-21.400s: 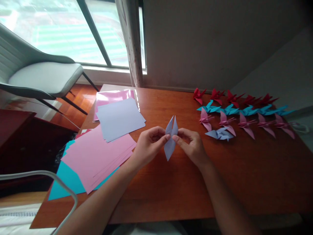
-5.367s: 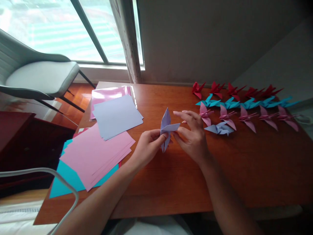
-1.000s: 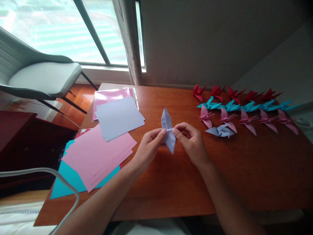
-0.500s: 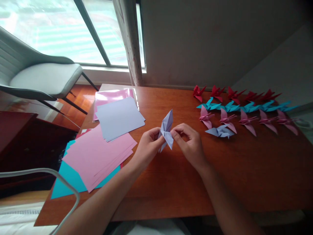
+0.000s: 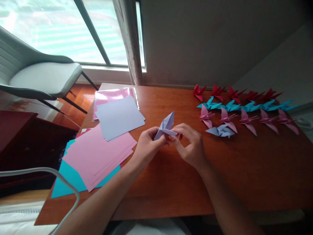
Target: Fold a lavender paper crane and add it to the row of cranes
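Observation:
A lavender origami crane (image 5: 166,123), partly folded, is held above the middle of the table. My left hand (image 5: 148,143) pinches its left and lower side between thumb and fingers. At its right point, my right hand (image 5: 189,140) has thumb and fingers closed around the lower right part; the fingertips partly hide the paper there. One wing stands up toward the window, and a narrow flap points right. A finished lavender paper crane (image 5: 221,131) lies on the table to the right of my hands.
Rows of red cranes (image 5: 235,94), blue cranes (image 5: 232,106) and pink cranes (image 5: 248,121) stand at the back right. Lavender sheets (image 5: 119,117), pink sheets (image 5: 97,156) and blue sheets (image 5: 68,179) lie left, near a shiny pink packet (image 5: 112,94). A chair (image 5: 44,78) stands beyond.
The crane has tilted in my hands: its lower flap, pointing down before, now points right. My right fingers have shifted to that flap's end, and my left hand keeps its grip.

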{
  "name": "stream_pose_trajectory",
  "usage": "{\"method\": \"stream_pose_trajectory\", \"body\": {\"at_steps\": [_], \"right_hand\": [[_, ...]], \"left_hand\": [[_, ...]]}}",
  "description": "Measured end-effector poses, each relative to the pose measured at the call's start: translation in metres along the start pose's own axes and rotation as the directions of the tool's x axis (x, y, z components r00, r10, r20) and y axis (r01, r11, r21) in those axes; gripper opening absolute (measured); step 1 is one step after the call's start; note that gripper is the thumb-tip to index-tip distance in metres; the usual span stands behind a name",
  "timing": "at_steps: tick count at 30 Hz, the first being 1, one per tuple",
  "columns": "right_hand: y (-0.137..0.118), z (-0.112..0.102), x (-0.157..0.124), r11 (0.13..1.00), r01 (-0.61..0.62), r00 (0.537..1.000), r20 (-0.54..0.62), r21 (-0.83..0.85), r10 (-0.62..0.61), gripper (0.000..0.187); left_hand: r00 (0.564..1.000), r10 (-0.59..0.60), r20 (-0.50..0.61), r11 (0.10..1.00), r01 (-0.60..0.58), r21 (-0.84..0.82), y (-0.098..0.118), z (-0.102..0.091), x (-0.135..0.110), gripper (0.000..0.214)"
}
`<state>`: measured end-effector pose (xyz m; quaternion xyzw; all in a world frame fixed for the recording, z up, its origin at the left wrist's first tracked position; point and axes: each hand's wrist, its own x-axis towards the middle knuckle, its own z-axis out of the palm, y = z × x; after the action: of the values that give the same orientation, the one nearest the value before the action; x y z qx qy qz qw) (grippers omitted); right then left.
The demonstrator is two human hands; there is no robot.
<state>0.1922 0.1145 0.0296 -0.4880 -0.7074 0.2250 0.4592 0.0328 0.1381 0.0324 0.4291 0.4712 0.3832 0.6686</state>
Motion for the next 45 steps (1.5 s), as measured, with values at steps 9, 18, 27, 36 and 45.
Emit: {"method": "stream_pose_trajectory", "body": {"at_steps": [9,18,27,36,45], "right_hand": [[0.003,0.004,-0.001,0.993,0.011,0.998,-0.054,-0.116,-0.017,0.010],[0.005,0.003,0.001,0.992,-0.125,0.992,-0.013,0.032,0.126,0.014],[0.000,0.009,-0.002,0.993,0.009,0.997,-0.075,-0.119,-0.018,0.014],[0.005,0.013,-0.006,0.942,0.139,0.983,-0.076,-0.306,-0.170,0.013],[0.000,0.008,-0.003,0.980,0.045,0.976,-0.202,-0.194,-0.085,0.010]], "left_hand": [[1.000,0.008,0.020,1.000,-0.009,0.014,0.000,0.000,0.000,0.007],[1.000,0.013,0.022,0.999,-0.013,0.032,-0.002,-0.001,0.000,0.009],[0.999,0.051,0.012,0.998,-0.051,0.040,0.000,-0.001,0.001,0.006],[0.994,0.107,-0.015,0.987,-0.104,0.122,-0.002,-0.002,0.001,0.008],[0.995,0.063,0.081,0.994,-0.070,0.082,-0.007,0.001,0.001,0.013]]}}
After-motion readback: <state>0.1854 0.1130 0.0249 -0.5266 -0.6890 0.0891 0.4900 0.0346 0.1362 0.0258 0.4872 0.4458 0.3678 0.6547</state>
